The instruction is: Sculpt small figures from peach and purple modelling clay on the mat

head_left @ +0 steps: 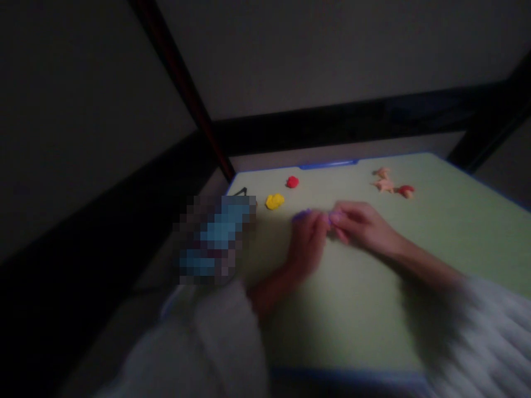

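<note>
Both hands meet over the middle of the table, their fingertips almost touching. My left hand (306,244) is closed on purple modelling clay (302,215), part of which shows past its knuckles. My right hand (360,225) pinches the purple clay between thumb and fingers, where a small bit shows between the two hands. The fingers cover most of the clay, and blur hides its shape. Beyond my left hand lie a flattened yellow clay lump (274,201) and a small red clay lump (292,182).
Peach clay pieces (385,185) lie at the far right, beside a red-and-peach piece (406,191). A pixelated bluish object (219,232) is at the table's left edge. The pale green tabletop (340,326) has a blue rim and stands near a wall.
</note>
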Motion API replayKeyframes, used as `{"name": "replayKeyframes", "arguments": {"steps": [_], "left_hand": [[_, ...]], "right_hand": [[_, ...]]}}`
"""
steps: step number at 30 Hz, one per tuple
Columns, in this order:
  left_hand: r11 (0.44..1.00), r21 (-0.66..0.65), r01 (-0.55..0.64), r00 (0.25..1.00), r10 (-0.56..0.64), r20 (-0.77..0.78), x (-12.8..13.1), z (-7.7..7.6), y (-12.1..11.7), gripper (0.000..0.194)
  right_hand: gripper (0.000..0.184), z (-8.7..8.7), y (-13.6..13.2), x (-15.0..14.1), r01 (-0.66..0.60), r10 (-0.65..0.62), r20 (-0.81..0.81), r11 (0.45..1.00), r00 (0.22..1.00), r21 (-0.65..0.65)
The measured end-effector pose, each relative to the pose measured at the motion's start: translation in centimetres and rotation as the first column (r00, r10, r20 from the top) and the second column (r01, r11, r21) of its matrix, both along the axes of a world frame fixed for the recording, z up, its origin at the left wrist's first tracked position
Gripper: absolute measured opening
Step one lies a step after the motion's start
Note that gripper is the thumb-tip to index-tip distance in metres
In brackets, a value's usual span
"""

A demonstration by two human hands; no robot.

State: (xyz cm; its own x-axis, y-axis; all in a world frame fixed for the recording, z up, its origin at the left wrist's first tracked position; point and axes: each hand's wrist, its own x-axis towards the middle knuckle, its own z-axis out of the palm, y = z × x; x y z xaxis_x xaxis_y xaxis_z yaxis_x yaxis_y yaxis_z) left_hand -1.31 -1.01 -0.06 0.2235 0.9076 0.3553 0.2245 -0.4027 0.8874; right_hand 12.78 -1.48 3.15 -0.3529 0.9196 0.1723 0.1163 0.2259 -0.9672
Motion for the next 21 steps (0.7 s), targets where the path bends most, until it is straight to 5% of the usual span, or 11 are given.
{"name": "replayKeyframes", "arguments": {"steps": [11, 21], "left_hand": [[0.996, -0.084, -0.015, 0.990, 0.027, 0.139, -0.1, -0.4, 0.3, 0.033], [0.996, -0.080, -0.042, 0.992, 0.051, 0.116, -0.2, -0.4, 0.4, 0.032]], "right_hand": [[0.038, -1.6, 1.0, 0.7, -0.064, 0.041, -0.244, 0.994, 0.969, -0.088], [0.019, -1.6, 1.1, 1.3, -0.129, 0.104, -0.256, 0.988, 0.961, -0.084]]}}
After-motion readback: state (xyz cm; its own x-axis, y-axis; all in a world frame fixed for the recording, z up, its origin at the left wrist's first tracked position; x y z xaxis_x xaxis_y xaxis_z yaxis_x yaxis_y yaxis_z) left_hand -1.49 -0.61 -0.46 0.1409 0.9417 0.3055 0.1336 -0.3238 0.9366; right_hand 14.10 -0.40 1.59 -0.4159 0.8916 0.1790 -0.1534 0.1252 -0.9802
